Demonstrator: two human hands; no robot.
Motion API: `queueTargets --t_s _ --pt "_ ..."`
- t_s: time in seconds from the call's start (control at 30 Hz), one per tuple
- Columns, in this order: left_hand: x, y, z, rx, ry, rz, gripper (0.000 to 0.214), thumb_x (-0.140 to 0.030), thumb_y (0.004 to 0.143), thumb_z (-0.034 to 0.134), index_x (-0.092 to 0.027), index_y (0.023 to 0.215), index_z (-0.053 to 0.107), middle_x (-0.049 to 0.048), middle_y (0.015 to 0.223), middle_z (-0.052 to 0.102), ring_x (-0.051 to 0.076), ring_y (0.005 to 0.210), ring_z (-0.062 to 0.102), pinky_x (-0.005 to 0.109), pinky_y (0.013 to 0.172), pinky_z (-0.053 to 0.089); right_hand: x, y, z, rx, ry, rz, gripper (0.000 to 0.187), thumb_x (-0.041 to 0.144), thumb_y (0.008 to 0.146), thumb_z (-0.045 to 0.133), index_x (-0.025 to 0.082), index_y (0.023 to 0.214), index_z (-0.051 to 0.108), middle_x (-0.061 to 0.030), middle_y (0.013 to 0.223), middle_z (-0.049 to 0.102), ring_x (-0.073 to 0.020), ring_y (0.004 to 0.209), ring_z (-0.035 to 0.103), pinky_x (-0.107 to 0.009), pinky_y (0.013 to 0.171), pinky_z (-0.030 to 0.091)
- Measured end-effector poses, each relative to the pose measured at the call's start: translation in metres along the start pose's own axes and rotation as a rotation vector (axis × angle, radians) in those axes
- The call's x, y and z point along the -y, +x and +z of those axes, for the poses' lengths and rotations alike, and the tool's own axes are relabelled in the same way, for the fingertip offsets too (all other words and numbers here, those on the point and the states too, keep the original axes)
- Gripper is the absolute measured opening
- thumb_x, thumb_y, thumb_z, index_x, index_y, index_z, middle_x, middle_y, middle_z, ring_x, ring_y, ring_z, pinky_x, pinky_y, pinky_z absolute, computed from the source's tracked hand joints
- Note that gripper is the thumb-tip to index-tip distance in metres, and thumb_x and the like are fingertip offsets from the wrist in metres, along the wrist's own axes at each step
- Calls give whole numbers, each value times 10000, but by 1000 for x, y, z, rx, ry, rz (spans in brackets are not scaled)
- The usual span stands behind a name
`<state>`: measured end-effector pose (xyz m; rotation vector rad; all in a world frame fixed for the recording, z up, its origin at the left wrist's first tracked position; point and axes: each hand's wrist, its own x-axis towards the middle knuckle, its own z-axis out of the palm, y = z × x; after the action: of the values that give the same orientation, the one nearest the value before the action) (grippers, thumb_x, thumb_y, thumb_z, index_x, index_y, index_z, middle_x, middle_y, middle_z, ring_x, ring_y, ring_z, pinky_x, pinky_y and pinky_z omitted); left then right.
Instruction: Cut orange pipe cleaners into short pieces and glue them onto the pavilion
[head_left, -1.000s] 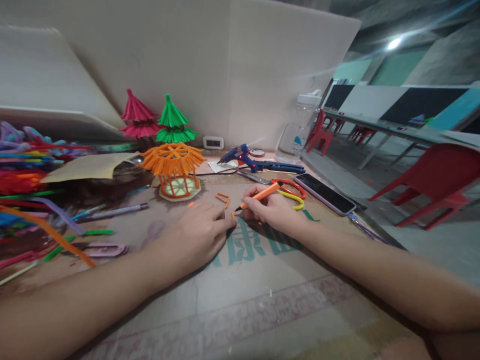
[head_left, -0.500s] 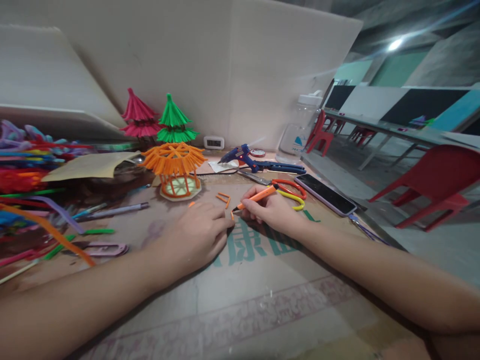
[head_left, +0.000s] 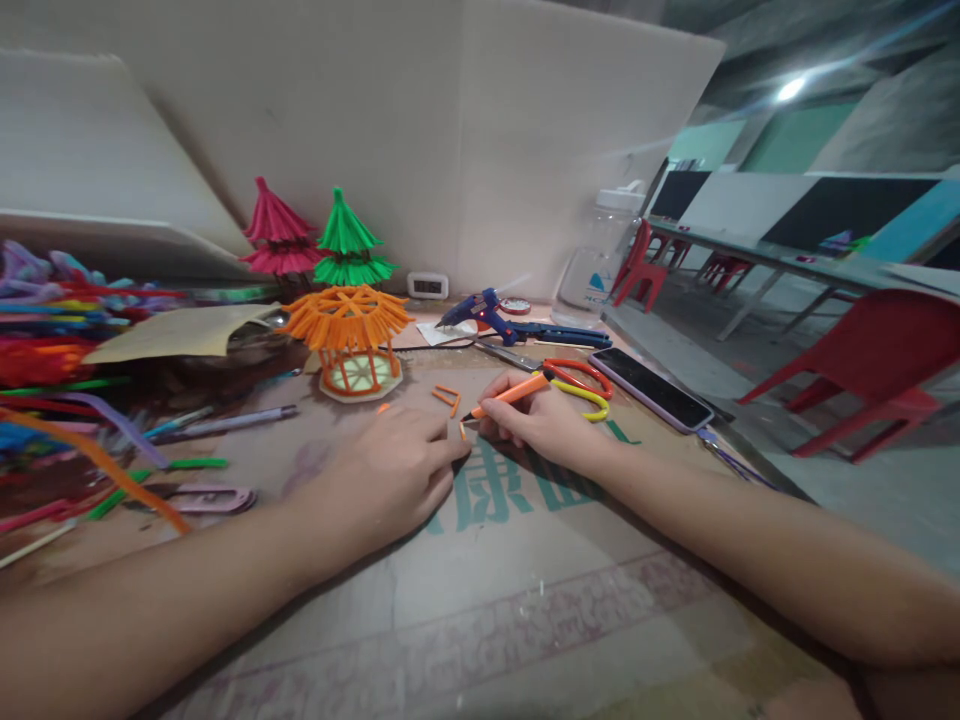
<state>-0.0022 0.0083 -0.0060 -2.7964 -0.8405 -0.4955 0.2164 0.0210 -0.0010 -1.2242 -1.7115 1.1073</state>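
Note:
My right hand (head_left: 536, 412) grips an orange marker (head_left: 517, 392) with a dark cap end and a dark tip pointing left and down. Close under the tip lies a short orange strip (head_left: 463, 432), pale at one side. At its lower end are the fingertips of my left hand (head_left: 401, 462), which rests on the board with fingers curled together and seems to pin the strip. Just beyond, bent orange pieces (head_left: 448, 397) lie on the board. An orange pipe-cleaner pavilion (head_left: 352, 340) with an open roof top stands behind my left hand on a pale base.
Behind stand a pink roof model (head_left: 277, 230) and a green one (head_left: 349, 240). Toward the right are a blue glue gun (head_left: 480, 312), scissors (head_left: 577, 380), a phone (head_left: 652, 388) and a clear bottle (head_left: 592, 260). Pipe cleaners (head_left: 67, 310) and pink-handled snips (head_left: 214, 498) lie left.
The marker has tilted a little lower, its tip shifting slightly left and up beside the small strip. My left hand stays almost still.

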Motion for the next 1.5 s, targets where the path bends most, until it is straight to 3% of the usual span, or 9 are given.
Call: queueTargets --t_s 0.57,0.8,1.17,1.5 --pt "0 0 2 -9 -10 10 243 -186 938 523 -206 1003 756 72 840 656 240 780 586 366 692 434 -1 0 0 57 49 7 145 302 875 641 197 832 551 8 651 659 -101 520 551 -203 463 416" --pt "0 1 0 38 -5 0 237 -182 932 499 -199 1006 724 78 857 653 247 799 595 381 710 445 -1 0 1 11 36 5 139 321 902 612 194 869 566 8 677 658 -96 525 534 -191 443 408" --pt "-1 1 0 -8 -8 6 240 -190 939 520 -205 990 753 68 830 656 238 781 590 363 702 444 2 -1 1 51 41 29 110 256 906 596 188 833 550 16 630 639 -85 500 526 -177 441 407" --pt "0 0 0 16 -11 0 236 -179 924 504 -202 1012 722 71 858 658 249 806 605 384 731 459 -3 1 1 14 30 -10 115 299 919 594 196 879 561 19 674 649 -86 495 508 -185 428 403"
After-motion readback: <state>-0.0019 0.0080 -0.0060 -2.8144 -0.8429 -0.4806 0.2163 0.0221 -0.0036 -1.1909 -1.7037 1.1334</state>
